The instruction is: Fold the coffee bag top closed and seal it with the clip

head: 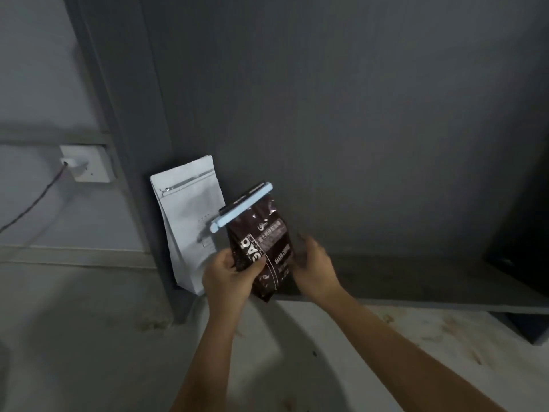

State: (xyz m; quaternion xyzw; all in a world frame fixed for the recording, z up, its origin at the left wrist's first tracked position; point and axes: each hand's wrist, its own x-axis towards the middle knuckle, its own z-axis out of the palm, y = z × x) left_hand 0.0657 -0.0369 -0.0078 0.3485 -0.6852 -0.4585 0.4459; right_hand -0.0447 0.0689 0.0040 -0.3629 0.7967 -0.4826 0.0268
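Now left hand point(228, 275) grips coffee bag point(269, 233), clip point(240, 207) across top; right hand point(316, 270) at bag's 3 o'clock, blurred, grip unclear.

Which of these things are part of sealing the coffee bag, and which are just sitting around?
In the job: brown coffee bag, blue clip, left hand, right hand.
Lying about: white bag, wall socket, cable.

My left hand point(227, 278) grips the lower left of the dark coffee bag point(261, 245), thumb on its front. The bag tilts, and the pale blue clip point(240, 207) is clamped across its folded top. My right hand point(315, 269), blurred, is spread beside the bag's right edge. Just behind, a white bag point(187, 221) stands against the dark wall point(326, 114).
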